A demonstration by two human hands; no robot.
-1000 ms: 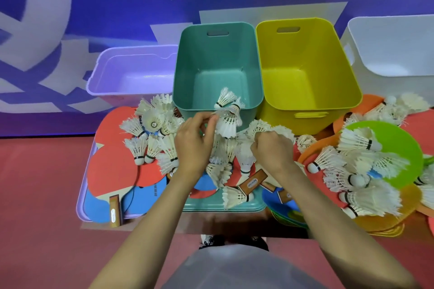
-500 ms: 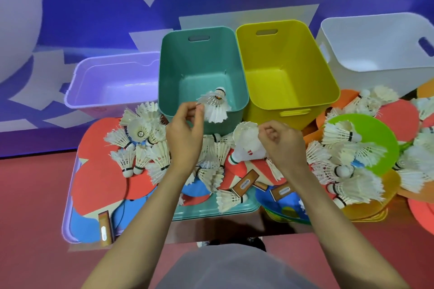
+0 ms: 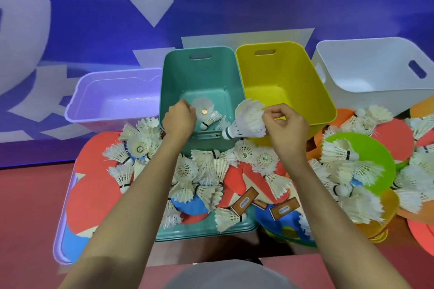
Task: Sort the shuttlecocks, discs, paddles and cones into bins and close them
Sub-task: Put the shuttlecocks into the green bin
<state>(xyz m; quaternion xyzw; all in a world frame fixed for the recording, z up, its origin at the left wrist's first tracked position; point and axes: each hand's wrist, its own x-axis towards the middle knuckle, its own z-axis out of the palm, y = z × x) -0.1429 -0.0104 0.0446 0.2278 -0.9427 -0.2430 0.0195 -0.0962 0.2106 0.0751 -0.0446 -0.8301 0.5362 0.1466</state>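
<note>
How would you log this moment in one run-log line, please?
phase: sorting | left hand: over teal plastic bin, beside white feather shuttlecock, grip unclear | right hand: grips stacked white shuttlecocks near bin rim

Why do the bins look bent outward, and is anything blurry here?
Head view: the wide-angle lens splays the white bin and purple bin outward; the shuttlecock in the right hand looks slightly blurred; lighting is even, with no harsh glare.

One white shuttlecock [image 3: 246,122] pinched in right hand [image 3: 285,124], lying sideways, cork end left, over teal bin [image 3: 202,77] near-right corner. Two more shuttlecocks [image 3: 203,111] inside bin. Loose pile [image 3: 206,166] just near of it.
</note>
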